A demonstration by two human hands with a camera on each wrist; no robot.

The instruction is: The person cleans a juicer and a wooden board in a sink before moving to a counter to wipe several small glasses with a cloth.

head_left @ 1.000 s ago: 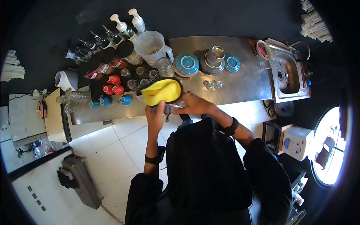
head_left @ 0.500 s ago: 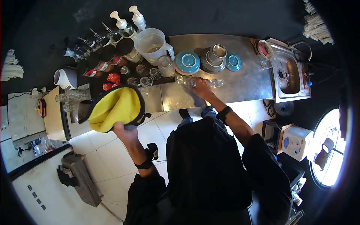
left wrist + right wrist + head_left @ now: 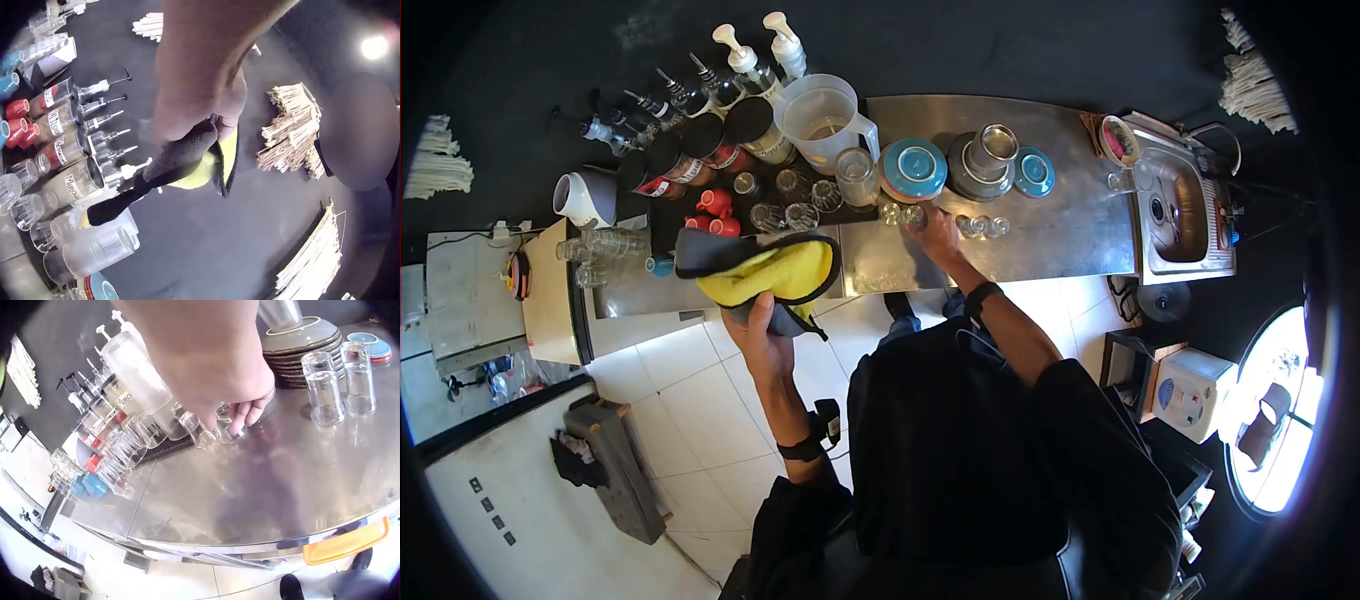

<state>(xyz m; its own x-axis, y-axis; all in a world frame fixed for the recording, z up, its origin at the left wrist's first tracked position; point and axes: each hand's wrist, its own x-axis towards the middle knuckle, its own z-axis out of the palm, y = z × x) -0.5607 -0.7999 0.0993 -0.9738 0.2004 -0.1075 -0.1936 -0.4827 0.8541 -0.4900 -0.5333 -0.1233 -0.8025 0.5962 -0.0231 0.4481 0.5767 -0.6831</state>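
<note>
The left hand grips a yellow and grey cloth with black edging, in front of the counter. In the left wrist view the cloth hangs folded from the fingers of that hand. On the steel counter the right hand holds a small clear glass, its fingers bent round it. Close beside it stands another small glass. The right wrist view shows the fingertips of the right hand on the glass, with the neighbouring glass to its left.
Two more small glasses stand to the right, in front of stacked plates. Left of the hand are a pitcher, labelled jars, red cups and several glasses. A sink lies far right.
The right hand has left the cloth and come down to the small glasses on the counter. The left hand swung left with the cloth, then partly back to the right.
</note>
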